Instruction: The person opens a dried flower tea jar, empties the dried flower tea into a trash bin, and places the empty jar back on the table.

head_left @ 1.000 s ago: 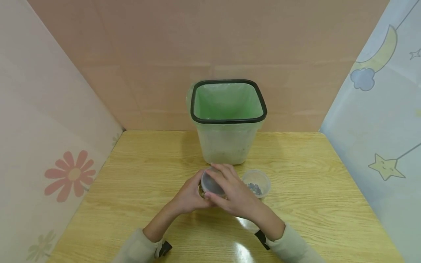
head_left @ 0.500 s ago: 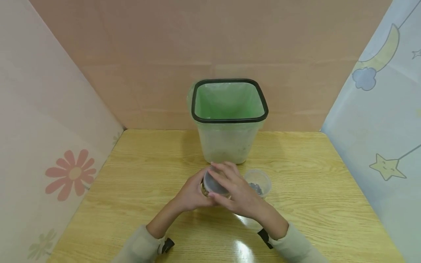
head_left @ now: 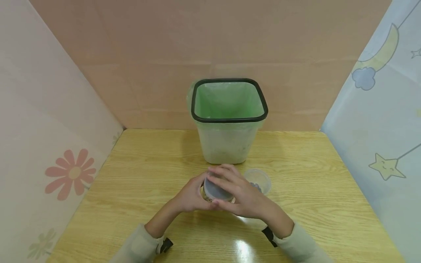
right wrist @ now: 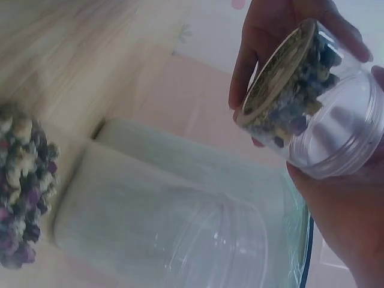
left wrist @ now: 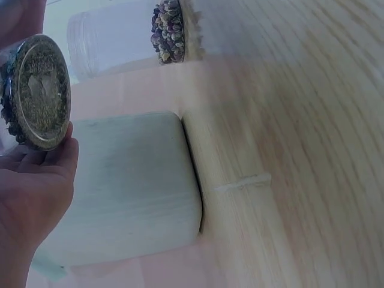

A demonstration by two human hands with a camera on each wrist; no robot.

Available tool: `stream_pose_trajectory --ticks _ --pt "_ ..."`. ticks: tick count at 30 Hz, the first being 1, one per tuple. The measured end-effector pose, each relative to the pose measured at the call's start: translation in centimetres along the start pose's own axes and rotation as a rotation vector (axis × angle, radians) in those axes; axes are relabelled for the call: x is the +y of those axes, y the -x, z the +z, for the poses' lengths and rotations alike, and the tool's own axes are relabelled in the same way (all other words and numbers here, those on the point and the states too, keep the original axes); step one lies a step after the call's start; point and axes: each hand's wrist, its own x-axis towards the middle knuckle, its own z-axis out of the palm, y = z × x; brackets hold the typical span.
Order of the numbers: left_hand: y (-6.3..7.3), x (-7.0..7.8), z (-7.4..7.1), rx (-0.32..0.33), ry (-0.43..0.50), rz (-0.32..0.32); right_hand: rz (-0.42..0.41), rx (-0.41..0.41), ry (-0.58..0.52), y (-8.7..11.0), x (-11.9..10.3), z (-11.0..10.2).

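Observation:
Both hands are at a clear plastic jar point(right wrist: 300, 90) held up off the table, with a layer of dried flower buds at its bottom. My left hand point(head_left: 191, 195) curls round the jar's side, its fingers near the base in the left wrist view. Over the top, my right hand point(head_left: 245, 195) grips the translucent lid point(head_left: 215, 191) with spread, bent fingers and thumb. Just right of that hand stands a second clear jar point(head_left: 259, 178), partly hidden by it. Dried purple and cream flower buds point(left wrist: 168, 33) lie in the bottom of this second jar.
A pale bin point(head_left: 225, 144) with a green liner point(head_left: 230, 98) and black rim point(head_left: 230, 120) stands behind the hands. The wood-grain table point(head_left: 148, 157) meets a pink backdrop point(head_left: 148, 73) at the back. Patterned panels flank it left and right.
The right hand has turned slightly and its thumb has shifted a little toward the person over the lid. The held jar has moved slightly right and nearer. The second jar stays put.

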Motion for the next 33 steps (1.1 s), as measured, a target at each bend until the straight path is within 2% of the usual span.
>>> stream_pose_trajectory --ticks 3,6,10,14,20,25,29,33 --pt "-0.1 0.1 0.0 -0.021 -0.003 0.015 0.005 -0.02 -0.004 0.0 0.0 -0.3" --pt "-0.3 0.3 0.0 -0.006 -0.031 -0.007 0.026 -0.021 0.027 0.0 0.0 -0.4" --pt "-0.7 0.5 0.3 0.068 -0.072 -0.064 0.087 0.008 0.105 -0.1 -0.1 -0.5" --pt "-1.1 0.5 0.7 0.147 -0.137 -0.08 0.151 0.052 0.142 -0.3 0.0 -0.5" --pt "-1.3 0.6 1.2 0.201 -0.281 -0.099 0.233 0.05 0.172 -0.7 -0.2 -0.3" --pt "-1.4 0.7 1.6 0.219 -0.354 -0.106 0.297 0.042 0.182 -0.8 -0.3 -0.2" --pt "-1.3 0.8 1.7 0.21 -0.352 -0.14 0.328 0.035 0.176 -0.7 -0.3 -0.3" --pt "-1.2 1.0 1.5 0.186 -0.348 -0.144 0.317 0.016 0.198 -0.7 -0.4 -0.4"
